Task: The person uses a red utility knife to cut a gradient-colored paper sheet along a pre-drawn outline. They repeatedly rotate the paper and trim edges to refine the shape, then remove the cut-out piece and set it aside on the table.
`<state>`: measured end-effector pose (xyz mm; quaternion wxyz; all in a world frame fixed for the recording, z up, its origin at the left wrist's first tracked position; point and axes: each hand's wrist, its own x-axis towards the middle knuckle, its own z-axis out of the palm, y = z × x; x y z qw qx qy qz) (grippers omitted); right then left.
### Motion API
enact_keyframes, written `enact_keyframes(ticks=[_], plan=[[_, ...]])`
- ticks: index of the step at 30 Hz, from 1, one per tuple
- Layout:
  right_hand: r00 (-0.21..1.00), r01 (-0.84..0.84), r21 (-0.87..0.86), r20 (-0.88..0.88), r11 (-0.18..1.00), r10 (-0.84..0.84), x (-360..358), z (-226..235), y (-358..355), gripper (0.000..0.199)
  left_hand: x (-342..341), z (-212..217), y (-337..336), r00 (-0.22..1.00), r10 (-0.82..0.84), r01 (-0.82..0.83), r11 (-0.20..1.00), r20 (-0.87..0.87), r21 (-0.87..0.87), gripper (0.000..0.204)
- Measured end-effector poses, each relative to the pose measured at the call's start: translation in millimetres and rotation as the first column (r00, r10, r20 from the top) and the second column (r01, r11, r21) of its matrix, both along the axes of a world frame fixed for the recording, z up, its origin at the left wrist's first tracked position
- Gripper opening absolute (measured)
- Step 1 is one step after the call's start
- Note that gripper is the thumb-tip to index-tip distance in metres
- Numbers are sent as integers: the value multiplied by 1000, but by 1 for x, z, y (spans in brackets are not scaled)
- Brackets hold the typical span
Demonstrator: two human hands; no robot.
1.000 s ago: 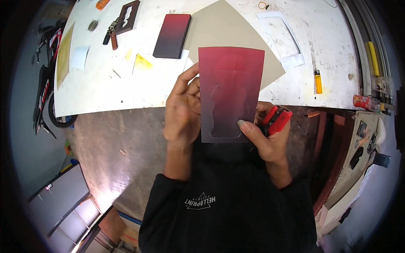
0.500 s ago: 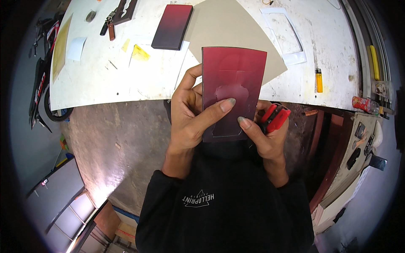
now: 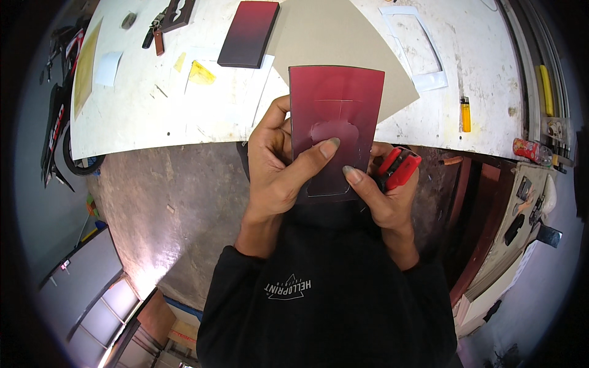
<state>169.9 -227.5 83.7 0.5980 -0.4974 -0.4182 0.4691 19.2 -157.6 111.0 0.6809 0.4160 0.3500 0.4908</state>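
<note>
A red-to-black rectangular panel is held upright between my hands, with cut lines forming a rounded shape in its middle. My left hand grips its left side, thumb pressed flat on the front and fingers behind. On the lower right edge, the thumb of my right hand presses the panel. That same hand also keeps a red and black utility knife tucked in its fingers; its blade is hidden. A box with the same red-to-black colouring lies on the table beyond.
The white worktable carries a large grey-beige board, a white cut-out frame, a yellow lighter, yellow scraps and keys with a brown tag. A shelf with tools stands at the right.
The panel has tilted slightly and shifted a little left and up in my hands. The knife has turned slightly in my right hand. Both hands keep their hold.
</note>
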Motion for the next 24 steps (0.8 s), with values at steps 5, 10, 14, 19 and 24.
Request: enact_keyframes(ticks=[5, 10, 14, 19, 24], plan=[[1000, 13, 17, -7, 1000, -13, -1, -2, -1, 30, -1, -2, 1, 999, -6, 7, 1000, -34, 28, 39], [1000, 3, 38, -5, 999, -3, -2, -2, 0, 31, 0, -4, 0, 999, 16, -14, 999, -31, 44, 37], [1000, 13, 33, -5, 999, -12, -1, -3, -1, 32, 1, -3, 0, 997, 35, -30, 997, -67, 78, 33], [999, 5, 25, 52, 1000, -7, 1, -4, -2, 32, 3, -2, -2, 995, 73, -69, 996, -73, 57, 32], [999, -13, 20, 46, 1000, 12, 2, -3, 0, 31, 2, -4, -2, 989, 84, -75, 994, -118, 79, 32]])
